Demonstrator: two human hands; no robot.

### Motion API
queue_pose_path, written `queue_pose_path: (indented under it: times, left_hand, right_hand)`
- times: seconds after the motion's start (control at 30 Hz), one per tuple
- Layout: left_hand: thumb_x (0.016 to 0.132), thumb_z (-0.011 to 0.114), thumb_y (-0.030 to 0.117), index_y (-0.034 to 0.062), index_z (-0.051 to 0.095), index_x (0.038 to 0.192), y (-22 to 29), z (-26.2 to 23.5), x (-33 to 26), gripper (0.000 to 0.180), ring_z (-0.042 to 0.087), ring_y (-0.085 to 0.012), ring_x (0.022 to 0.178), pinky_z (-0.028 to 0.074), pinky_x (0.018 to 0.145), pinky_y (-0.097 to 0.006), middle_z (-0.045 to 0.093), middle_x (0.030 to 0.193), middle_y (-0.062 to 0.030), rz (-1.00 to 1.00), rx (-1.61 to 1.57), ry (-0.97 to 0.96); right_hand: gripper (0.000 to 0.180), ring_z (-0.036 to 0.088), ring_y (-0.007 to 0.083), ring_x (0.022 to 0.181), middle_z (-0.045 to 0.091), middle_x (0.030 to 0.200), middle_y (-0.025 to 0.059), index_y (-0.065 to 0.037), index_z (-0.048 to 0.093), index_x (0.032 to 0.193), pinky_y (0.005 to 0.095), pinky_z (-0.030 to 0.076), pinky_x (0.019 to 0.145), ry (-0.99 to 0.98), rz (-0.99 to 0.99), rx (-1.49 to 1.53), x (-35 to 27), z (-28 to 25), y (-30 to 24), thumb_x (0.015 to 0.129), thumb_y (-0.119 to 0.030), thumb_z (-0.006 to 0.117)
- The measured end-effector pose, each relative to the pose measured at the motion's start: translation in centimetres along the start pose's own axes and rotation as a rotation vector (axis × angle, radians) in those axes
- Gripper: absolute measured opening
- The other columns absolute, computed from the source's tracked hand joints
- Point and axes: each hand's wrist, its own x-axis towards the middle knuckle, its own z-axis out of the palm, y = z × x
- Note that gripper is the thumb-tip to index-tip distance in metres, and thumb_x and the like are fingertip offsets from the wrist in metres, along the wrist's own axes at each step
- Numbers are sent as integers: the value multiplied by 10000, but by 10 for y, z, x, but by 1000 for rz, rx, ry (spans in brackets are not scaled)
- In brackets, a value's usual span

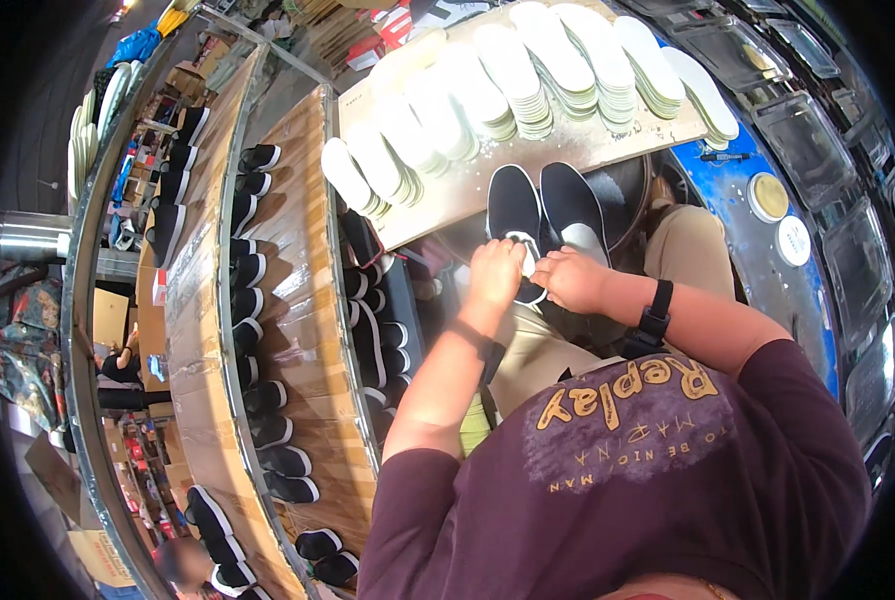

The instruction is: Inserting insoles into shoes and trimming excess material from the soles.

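Pinching at the heel opening of a black knit slip-on shoe (pixel 514 215), the person's left hand (pixel 494 272) is closing its grip on the shoe's rim, while the right hand (pixel 570 279) is meeting it from the other side, fingers curled onto the same opening; exactly what lies between the fingertips is too small to make out. A second black shoe (pixel 574 208) is lying just beside the first, touching it, its pale lining showing at the mouth. Both shoes are resting over the person's lap, toes pointing away, against the near edge of a plywood board (pixel 607 140) serving as the surface.

Soft, flat white insoles (pixel 507 75) are sitting on that board in leaning, overlapping stacks, rounded at the ends and filling most of it, leaving only a narrow bare strip along the near edge. A black wristband (pixel 655 310) is circling the right wrist.

To the left, a long curved wooden rack (pixel 297 300) is carrying rows of black shoes with white soles (pixel 257 270), close-packed. Little free room is showing between rack, board and lap. The far right is falling into dark shadow, and clear plastic trays (pixel 807 140) there are hard to read.
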Motion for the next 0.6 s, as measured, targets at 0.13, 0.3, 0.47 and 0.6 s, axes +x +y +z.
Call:
queue_pose_path:
  times: [0.13, 0.3, 0.47, 0.6]
  left_hand:
    - [747, 652, 171, 117, 635, 799, 2, -19, 20, 77, 651, -261, 851, 396, 782, -424, 674, 834, -66, 106, -54, -441]
    - [722, 691, 164, 140, 666, 787, 7, -9, 20, 74, 668, -234, 870, 388, 837, -436, 703, 877, -76, 200, 118, -629]
    - [749, 688, 235, 114, 681, 785, 4, 1, 12, 126, 675, -258, 703, 389, 925, -410, 689, 738, -130, -9, -9, -253]
    - [811, 648, 405, 95, 685, 742, 5, -3, 15, 320, 676, -283, 768, 274, 1070, -555, 692, 770, -128, -132, -141, -348]
  right_hand:
    - [249, 596, 266, 956, 645, 970, 77, -73, 659, 982, 396, 445, 854, 43, -4, 5, -8, -5, 0, 741, -139, 666]
    - [173, 601, 257, 895, 637, 925, 72, -95, 676, 917, 387, 434, 824, 316, -14, 37, -27, -28, 8, 752, -105, 629]
    - [105, 599, 250, 878, 616, 865, 64, -116, 667, 866, 386, 416, 782, 273, 219, -34, -46, -38, 20, 774, -163, 646]
    - [206, 612, 265, 874, 638, 826, 72, -108, 647, 820, 437, 396, 793, 16, 267, -42, -50, -39, 18, 818, -313, 661]
